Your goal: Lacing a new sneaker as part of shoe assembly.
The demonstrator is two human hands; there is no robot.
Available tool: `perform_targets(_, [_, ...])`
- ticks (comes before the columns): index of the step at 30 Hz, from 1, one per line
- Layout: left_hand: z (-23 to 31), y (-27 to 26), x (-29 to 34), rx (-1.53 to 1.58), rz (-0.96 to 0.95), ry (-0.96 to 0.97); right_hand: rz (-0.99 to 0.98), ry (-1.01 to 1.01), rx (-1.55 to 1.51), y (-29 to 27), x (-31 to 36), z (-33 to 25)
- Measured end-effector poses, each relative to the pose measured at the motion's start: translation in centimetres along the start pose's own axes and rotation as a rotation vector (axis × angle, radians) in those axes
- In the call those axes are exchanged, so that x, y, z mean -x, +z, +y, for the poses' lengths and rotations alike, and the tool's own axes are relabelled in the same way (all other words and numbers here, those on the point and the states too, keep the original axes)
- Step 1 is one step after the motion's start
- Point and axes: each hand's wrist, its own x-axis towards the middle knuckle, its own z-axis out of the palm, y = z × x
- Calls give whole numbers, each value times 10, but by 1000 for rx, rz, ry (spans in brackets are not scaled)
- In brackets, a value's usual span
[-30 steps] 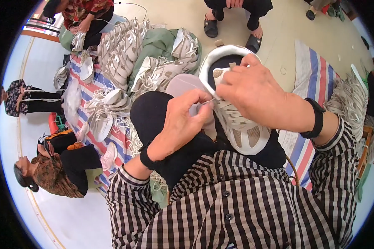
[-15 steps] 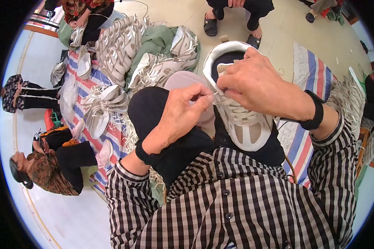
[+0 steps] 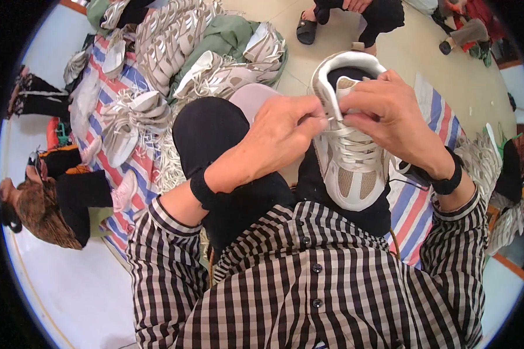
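A white and beige sneaker [image 3: 354, 189] rests on my right thigh, its toe toward me and its padded collar away. White shoelace [image 3: 358, 148] crosses its front in several rows. My left hand [image 3: 282, 131] pinches the shoelace beside the upper eyelets on the shoe's left side. From the other side, my right hand [image 3: 387, 113] reaches over the tongue [image 3: 347, 84], thumb and fingers closed close to the same eyelets. What lies between the right fingertips is hidden. Both wrists wear black bands.
Piled sneakers [image 3: 172, 43] and a green sack [image 3: 230, 35] lie ahead left on a striped sheet [image 3: 137, 75]. Nearer is a bundle of laced shoes [image 3: 134, 119]. A pinkish rounded piece [image 3: 253, 99] shows beyond my left knee. More shoes [image 3: 477, 160] stand right; people sit around.
The view has shifted. My left hand has come closer to the eyelets, and both hands' fingertips now nearly meet there. The sneaker stays on my thigh.
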Motion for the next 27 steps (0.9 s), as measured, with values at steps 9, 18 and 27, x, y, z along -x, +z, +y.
perform_targets(9, [-3, 0, -7, -134, 78, 153, -70, -13, 80, -3, -4, -4])
perform_targets(18, [-2, 7, -8, -19, 92, 99, 73, -38, 192, 9, 1, -1])
perform_targets(27, [0, 9, -14, -57, 130, 123, 162, -103, 230, 15, 3, 4])
